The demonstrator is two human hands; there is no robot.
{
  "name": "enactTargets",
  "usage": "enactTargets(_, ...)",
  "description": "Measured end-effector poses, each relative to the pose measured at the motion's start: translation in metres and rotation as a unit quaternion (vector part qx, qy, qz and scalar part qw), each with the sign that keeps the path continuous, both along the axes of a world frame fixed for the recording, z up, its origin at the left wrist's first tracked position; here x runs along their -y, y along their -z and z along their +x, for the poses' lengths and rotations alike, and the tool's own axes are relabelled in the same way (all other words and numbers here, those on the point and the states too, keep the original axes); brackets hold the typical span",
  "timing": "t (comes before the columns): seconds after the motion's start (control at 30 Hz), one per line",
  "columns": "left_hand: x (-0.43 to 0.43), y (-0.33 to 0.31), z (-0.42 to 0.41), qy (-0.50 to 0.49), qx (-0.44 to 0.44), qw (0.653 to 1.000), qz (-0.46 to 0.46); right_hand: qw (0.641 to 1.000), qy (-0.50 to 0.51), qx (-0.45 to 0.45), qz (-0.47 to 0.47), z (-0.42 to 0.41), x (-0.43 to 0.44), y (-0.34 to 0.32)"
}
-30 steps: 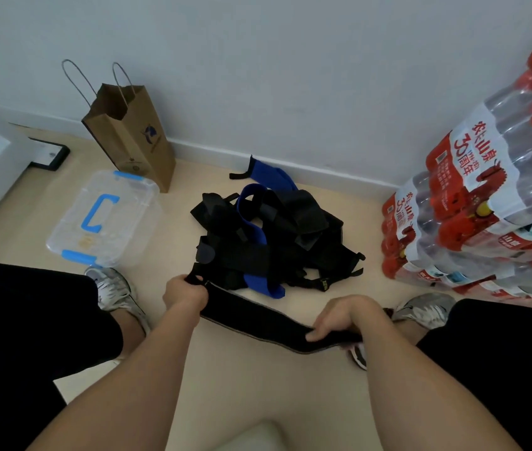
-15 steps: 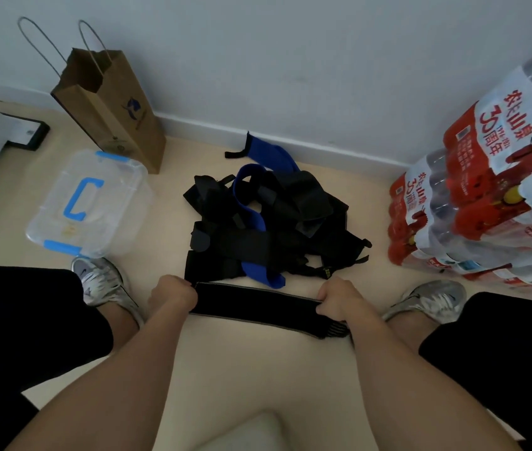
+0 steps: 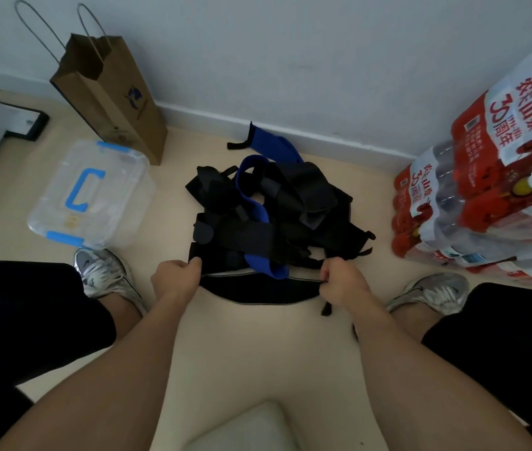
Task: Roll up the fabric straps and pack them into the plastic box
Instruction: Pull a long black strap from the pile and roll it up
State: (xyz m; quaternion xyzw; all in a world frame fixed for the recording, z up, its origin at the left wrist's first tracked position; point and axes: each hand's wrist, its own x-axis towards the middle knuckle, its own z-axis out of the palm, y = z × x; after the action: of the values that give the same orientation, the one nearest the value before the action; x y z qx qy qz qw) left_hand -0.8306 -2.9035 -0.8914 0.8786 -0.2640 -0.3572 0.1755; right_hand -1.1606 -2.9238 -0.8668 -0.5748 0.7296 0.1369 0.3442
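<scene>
Over the floor (image 3: 258, 359), the black strap (image 3: 258, 290) now sags between left hand (image 3: 175, 278) and right hand (image 3: 342, 283), fingers gripping its ends.

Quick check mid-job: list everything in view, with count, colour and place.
held strap: one, black, stretched between both hands
strap pile: one heap, black and blue, floor centre
plastic box: one, clear with blue handle, lid on, floor left
paper bag: one, brown, against wall behind box
bottled water packs: several, red-white wrap, stacked right
sneakers: two, silver, flanking the hands
left hand: grips strap's left end
right hand: grips strap's right end
</scene>
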Motion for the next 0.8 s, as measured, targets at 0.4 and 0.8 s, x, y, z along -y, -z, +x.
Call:
enactTargets(0.4, -0.033, 0.009, 0.006, -0.078, -0.080, 0.993, -0.027, 0.968, -0.220, -0.116, -0.043, 0.010, -0.055, -0.011)
enactTargets(0.8, -0.028, 0.011, 0.011, 0.123, 0.081, 0.987, 0.057, 0.989, -0.095, -0.114, 0.008, 0.009, -0.039, 0.004)
